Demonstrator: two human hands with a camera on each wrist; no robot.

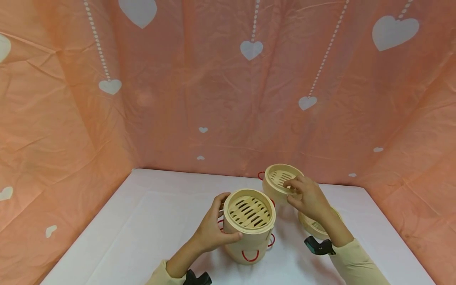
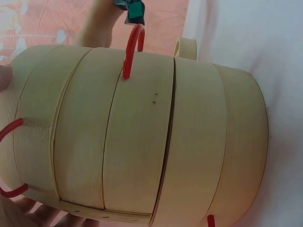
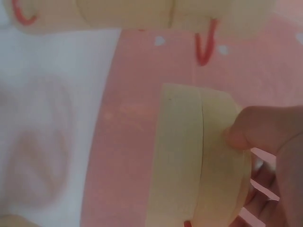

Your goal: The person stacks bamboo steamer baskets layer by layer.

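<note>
A tall stack of bamboo steamer baskets [image 1: 246, 243] with red cord handles stands on the white table, slatted top facing up. My left hand [image 1: 210, 229] grips its upper part, thumb in front and fingers round the far left side. In the left wrist view the stacked tiers [image 2: 137, 137] show thin seams between them. My right hand [image 1: 310, 198] pinches the rim of another steamer basket [image 1: 270, 190], behind and right of the stack. In the right wrist view the thumb [image 3: 241, 132] presses that basket's outer wall [image 3: 182, 151], its fingers at the slatted side.
Another round bamboo piece [image 1: 307, 225] lies on the white table [image 1: 160, 221], partly hidden by the right forearm. An orange-pink cloth [image 1: 213, 99] with white hearts hangs behind the table and at both sides. Black bands [image 1: 318, 246] sit on the wrists.
</note>
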